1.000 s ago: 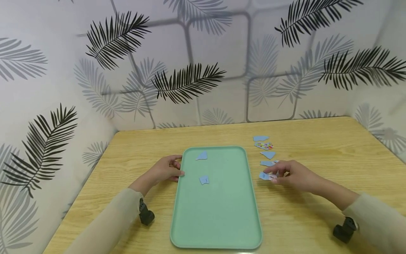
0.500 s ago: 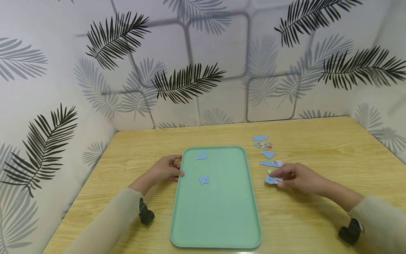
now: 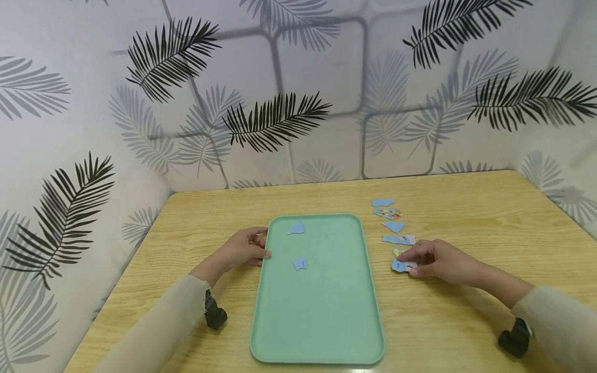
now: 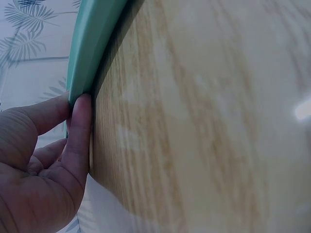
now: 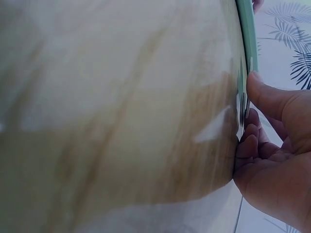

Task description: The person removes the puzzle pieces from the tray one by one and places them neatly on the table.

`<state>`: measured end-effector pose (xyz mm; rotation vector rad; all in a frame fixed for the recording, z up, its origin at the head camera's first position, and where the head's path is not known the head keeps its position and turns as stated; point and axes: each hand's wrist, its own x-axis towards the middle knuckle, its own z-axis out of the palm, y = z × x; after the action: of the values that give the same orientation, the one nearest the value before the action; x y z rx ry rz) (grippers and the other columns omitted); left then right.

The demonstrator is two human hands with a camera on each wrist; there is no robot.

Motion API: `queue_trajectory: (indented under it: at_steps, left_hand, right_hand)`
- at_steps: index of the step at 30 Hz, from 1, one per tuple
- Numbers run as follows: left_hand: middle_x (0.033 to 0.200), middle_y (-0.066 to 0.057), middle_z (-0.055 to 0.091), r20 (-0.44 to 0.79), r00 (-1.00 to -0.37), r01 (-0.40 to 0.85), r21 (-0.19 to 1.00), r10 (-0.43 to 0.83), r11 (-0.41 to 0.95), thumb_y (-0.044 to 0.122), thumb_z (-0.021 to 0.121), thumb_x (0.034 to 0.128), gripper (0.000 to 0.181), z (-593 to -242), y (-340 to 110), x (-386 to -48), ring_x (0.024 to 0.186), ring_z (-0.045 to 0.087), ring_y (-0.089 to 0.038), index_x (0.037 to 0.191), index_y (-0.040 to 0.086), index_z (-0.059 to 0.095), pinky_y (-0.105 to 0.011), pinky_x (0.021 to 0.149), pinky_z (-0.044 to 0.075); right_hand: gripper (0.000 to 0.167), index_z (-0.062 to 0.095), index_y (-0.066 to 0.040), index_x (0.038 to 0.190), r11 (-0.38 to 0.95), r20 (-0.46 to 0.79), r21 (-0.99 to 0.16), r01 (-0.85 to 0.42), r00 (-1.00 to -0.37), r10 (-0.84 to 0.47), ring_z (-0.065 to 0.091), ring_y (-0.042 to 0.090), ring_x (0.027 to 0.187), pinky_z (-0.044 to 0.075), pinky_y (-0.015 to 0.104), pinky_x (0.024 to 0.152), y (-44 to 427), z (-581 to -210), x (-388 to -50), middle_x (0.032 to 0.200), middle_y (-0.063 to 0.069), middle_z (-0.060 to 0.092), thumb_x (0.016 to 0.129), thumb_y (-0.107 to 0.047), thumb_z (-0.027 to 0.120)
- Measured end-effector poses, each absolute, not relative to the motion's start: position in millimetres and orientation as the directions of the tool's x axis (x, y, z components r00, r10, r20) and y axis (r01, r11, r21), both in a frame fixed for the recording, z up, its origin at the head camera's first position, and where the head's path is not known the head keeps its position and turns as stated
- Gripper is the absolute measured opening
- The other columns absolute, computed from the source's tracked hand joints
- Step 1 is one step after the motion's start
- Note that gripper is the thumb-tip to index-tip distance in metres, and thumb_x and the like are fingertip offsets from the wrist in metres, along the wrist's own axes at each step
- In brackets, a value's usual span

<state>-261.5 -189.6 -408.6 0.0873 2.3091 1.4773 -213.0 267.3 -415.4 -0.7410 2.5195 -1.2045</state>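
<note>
My left hand point(image 3: 243, 248) grips the left rim of a green tray point(image 3: 322, 316), and the left wrist view shows thumb and finger pinching that rim point(image 4: 92, 48). Two pale blue irregular puzzle pieces lie in the tray, an upper piece point(image 3: 296, 228) and a lower piece point(image 3: 300, 263). To the right of the tray, my right hand point(image 3: 438, 261) pinches a blue and pink puzzle piece point(image 3: 401, 266) low over the table. Just behind it shows part of a piece with yellow point(image 3: 397, 252), mostly covered by the fingers. Seen edge-on in the right wrist view, the pieces look thin and flat.
Several more pieces lie in a column beyond my right hand: a blue strip with pink point(image 3: 398, 239), a blue triangle point(image 3: 394, 226), a multicoloured piece point(image 3: 387, 213) and a blue piece point(image 3: 383, 202). A leaf-patterned wall point(image 3: 326, 150) borders the wooden table point(image 3: 466, 207).
My right hand has moved a little right and towards me with the pinched piece, exposing part of the yellow-marked piece. My left hand and the tray have stayed put.
</note>
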Motion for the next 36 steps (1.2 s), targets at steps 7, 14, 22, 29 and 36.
queue_trajectory:
  at_steps: [7,14,22,29,36]
  left_hand:
    - [0.101,-0.013,0.049,-0.293,-0.92,-0.157,0.884,0.261,0.439,-0.006,0.07,0.0861,0.07,-408.7,-189.5,-261.4,0.076,0.056,-0.019,0.148,0.001,0.036,-0.031,0.068,0.058]
    - [0.101,-0.013,0.05,-0.288,-0.92,-0.149,0.884,0.265,0.442,-0.005,0.07,0.0861,0.071,-410.1,-189.7,-261.9,0.076,0.057,-0.019,0.148,0.001,0.036,-0.031,0.068,0.058]
    - [0.103,-0.014,0.05,-0.283,-0.924,-0.144,0.88,0.258,0.452,-0.005,0.07,0.0864,0.071,-410.6,-189.9,-263.0,0.076,0.057,-0.019,0.148,0.001,0.036,-0.031,0.068,0.058]
    - [0.102,-0.013,0.05,-0.285,-0.924,-0.146,0.88,0.256,0.451,-0.005,0.069,0.0866,0.07,-411.4,-189.9,-263.1,0.075,0.056,-0.019,0.148,0.001,0.036,-0.031,0.068,0.058]
    - [0.102,-0.013,0.05,-0.284,-0.924,-0.146,0.88,0.255,0.451,-0.005,0.069,0.0869,0.07,-411.2,-189.7,-262.7,0.076,0.057,-0.019,0.148,0.002,0.036,-0.032,0.068,0.058]
  right_hand:
    - [0.034,0.071,-0.002,0.115,0.53,0.014,-0.766,-0.363,-0.834,-0.552,0.046,0.007,0.077,0.042,0.022,0.062,267.6,-418.3,-214.3,0.093,0.0,0.061,0.083,-0.014,0.077]
    - [0.033,0.071,-0.001,0.113,0.517,0.034,-0.77,-0.374,-0.833,-0.552,0.046,0.007,0.077,0.042,0.022,0.063,267.4,-418.6,-213.1,0.095,0.001,0.063,0.083,-0.012,0.077]
    - [0.032,0.072,-0.002,0.113,0.545,0.018,-0.757,-0.359,-0.846,-0.533,0.044,0.008,0.075,0.041,0.022,0.062,265.0,-417.1,-212.6,0.087,0.001,0.057,0.083,-0.013,0.078]
    - [0.032,0.072,-0.003,0.112,0.544,0.02,-0.758,-0.359,-0.847,-0.532,0.043,0.009,0.075,0.04,0.022,0.061,264.6,-417.9,-213.2,0.087,0.0,0.057,0.082,-0.012,0.078]
    - [0.032,0.072,-0.003,0.112,0.547,0.021,-0.756,-0.36,-0.848,-0.529,0.043,0.009,0.075,0.04,0.022,0.061,265.3,-420.2,-214.2,0.087,0.0,0.057,0.082,-0.012,0.078]
